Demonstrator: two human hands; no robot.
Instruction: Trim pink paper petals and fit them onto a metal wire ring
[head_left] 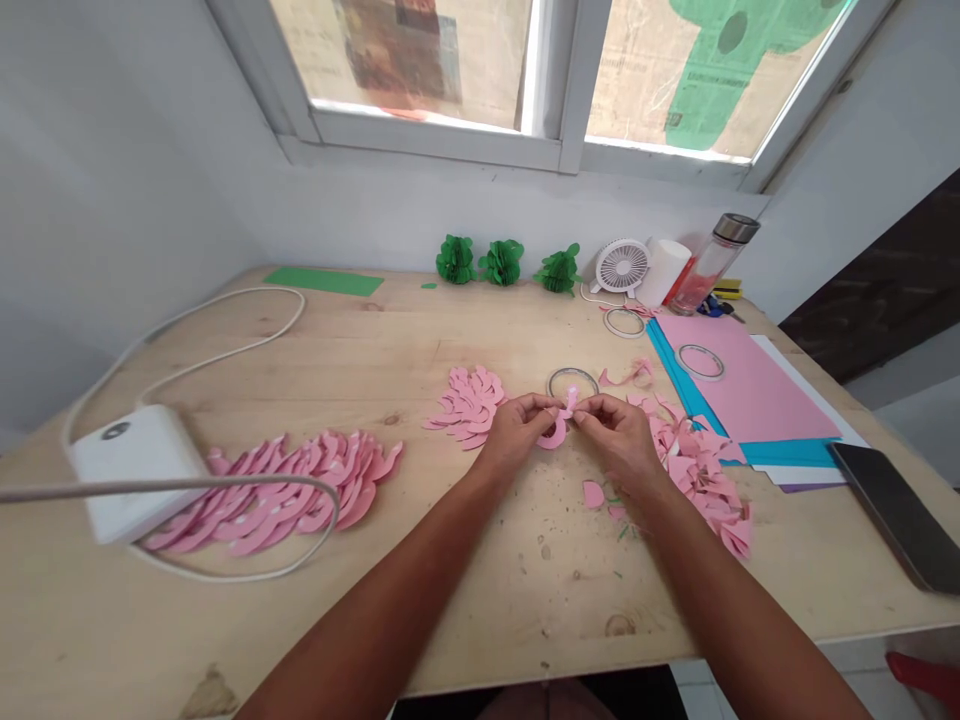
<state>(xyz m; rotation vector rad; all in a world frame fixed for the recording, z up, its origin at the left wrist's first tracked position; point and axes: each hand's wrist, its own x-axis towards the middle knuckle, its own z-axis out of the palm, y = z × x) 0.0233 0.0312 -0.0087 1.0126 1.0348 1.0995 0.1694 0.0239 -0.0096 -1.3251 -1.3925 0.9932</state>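
Between my two hands is a small pink paper cutout [553, 436] with a curved, looped shape. My left hand [521, 420] pinches its left side between thumb and fingers. On the other side, my right hand [616, 428] has its fingertips closed on the cutout too. Just beyond the fingers lies a roll of tape [573, 378], partly hidden by the cutout. A pile of pink curled strips [469, 400] sits beside my left hand. Pink paper scraps [701, 475] are heaped by my right forearm.
At left, a white power bank [139, 470] with a cable overlaps more pink cutouts [300, 490]. Green paper balls [501, 262], a small fan [622, 266] and a glass bottle [716, 265] stand by the wall. Coloured sheets [750, 390] and a phone [896, 515] lie right.
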